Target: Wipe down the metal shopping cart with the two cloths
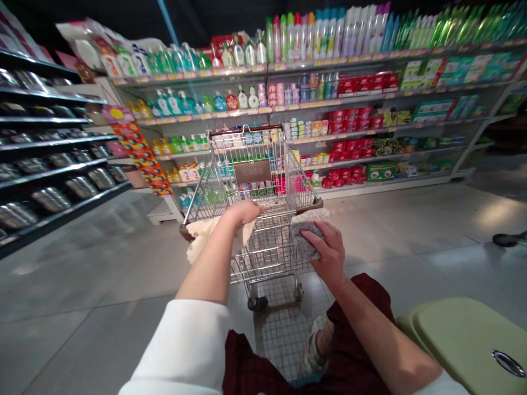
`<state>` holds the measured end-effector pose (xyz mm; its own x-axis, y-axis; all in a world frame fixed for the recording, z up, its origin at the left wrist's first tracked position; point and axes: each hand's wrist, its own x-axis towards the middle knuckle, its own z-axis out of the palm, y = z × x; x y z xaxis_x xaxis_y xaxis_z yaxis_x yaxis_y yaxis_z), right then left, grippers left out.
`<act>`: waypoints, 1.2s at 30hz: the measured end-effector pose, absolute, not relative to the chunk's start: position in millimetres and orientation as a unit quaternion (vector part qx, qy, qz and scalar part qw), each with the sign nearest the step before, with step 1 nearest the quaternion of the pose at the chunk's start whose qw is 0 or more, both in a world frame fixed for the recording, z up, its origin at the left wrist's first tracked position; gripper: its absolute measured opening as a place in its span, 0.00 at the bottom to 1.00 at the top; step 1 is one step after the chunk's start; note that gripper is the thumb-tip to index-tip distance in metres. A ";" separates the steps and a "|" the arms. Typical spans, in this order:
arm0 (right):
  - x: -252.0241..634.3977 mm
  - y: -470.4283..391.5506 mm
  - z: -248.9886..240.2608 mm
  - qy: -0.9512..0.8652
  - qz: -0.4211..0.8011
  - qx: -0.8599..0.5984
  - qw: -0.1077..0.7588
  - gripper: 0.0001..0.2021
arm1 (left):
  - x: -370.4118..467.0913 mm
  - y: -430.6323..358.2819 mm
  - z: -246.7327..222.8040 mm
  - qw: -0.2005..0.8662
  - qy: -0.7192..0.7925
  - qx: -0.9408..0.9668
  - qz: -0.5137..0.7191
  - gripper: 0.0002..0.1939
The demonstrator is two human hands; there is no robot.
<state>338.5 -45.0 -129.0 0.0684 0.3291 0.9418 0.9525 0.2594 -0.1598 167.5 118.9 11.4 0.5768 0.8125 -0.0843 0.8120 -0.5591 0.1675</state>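
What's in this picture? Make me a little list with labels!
place: shop aisle, shelves of bottles and red packs
cart: wire shopping cart ahead on the floor
left hand: left hand on the cart's rim, over a cream cloth
right hand: right hand presses a grey speckled cloth to the cart
beside: green seat

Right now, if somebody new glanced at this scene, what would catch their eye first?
Dead centre stands a wire shopping cart, with the left hand on a pale cloth at its near rim and the right hand pressing a grey sponge against its right corner. Behind it, long shelves of colourful bottles and red boxes fill the back wall. Steel pots line the dark racks at left.
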 end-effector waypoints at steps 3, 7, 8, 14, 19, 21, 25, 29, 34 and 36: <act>320.8 -28.0 -99.4 -0.637 -0.351 -0.510 0.459 0.24 | 168.2 118.6 12.0 0.091 0.457 0.885 -0.004 0.26; 313.9 -5.2 -130.7 -0.671 -0.369 -0.504 0.399 0.24 | 166.3 117.9 10.7 0.086 0.455 0.886 -0.002 0.27; 314.3 -3.0 -147.2 -0.673 -0.371 -0.502 0.396 0.23 | 165.5 118.0 10.1 0.086 0.455 0.886 0.000 0.27; 314.3 -18.1 -198.3 -0.681 -0.331 -0.539 0.370 0.23 | 165.5 121.9 6.6 0.079 0.459 0.885 0.008 0.28; 297.5 -22.7 -128.8 -0.657 -0.292 -0.509 0.473 0.22 | 166.9 126.4 6.1 0.080 0.445 0.892 0.005 0.25; 288.7 -13.7 -105.6 -0.655 -0.312 -0.497 0.476 0.22 | 166.5 127.7 6.8 0.082 0.426 0.901 -0.004 0.20; 278.1 8.6 -117.7 -0.687 -0.334 -0.509 0.398 0.24 | 165.9 128.3 7.2 0.073 0.424 0.902 -0.014 0.20; 275.3 11.4 -177.7 -0.714 -0.330 -0.498 0.367 0.17 | 166.2 126.9 5.0 0.064 0.446 0.893 -0.003 0.27; 268.9 -5.9 -189.6 -0.721 -0.277 -0.517 0.369 0.15 | 166.5 124.6 5.3 0.060 0.448 0.892 -0.005 0.28; 263.5 -9.0 -165.5 -0.718 -0.253 -0.522 0.384 0.17 | 166.7 123.4 7.1 0.060 0.444 0.894 -0.009 0.28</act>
